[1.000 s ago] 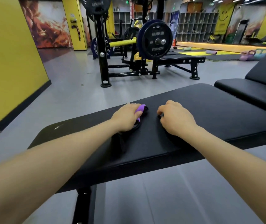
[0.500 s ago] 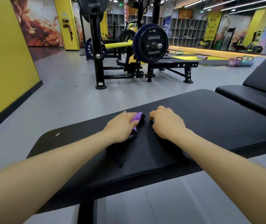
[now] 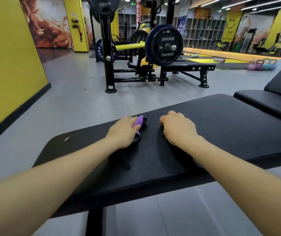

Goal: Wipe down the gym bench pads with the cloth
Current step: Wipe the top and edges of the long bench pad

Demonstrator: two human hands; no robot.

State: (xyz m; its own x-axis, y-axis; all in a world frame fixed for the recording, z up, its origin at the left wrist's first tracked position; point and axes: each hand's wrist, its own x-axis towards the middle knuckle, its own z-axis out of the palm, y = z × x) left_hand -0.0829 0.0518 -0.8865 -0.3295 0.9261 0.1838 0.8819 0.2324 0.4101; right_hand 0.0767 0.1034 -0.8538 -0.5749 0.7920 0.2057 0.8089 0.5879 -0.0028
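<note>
Head view: a black cloth point(image 3: 151, 147) lies spread on the bench pad point(image 3: 221, 130) at centre. The left hand point(image 3: 124, 132), at its 10 o'clock corner, grips cloth and a purple piece point(image 3: 138, 121); the right hand point(image 3: 179, 130), at 2 o'clock, curls onto it.

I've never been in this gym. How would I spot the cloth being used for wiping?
Find the flat black bench pad in the foreground, with both hands on it. The cloth is the black, wrinkled fabric spread between the left hand and the right hand. Only its creases and a purple patch by the left hand distinguish it from the smooth pad.
</note>
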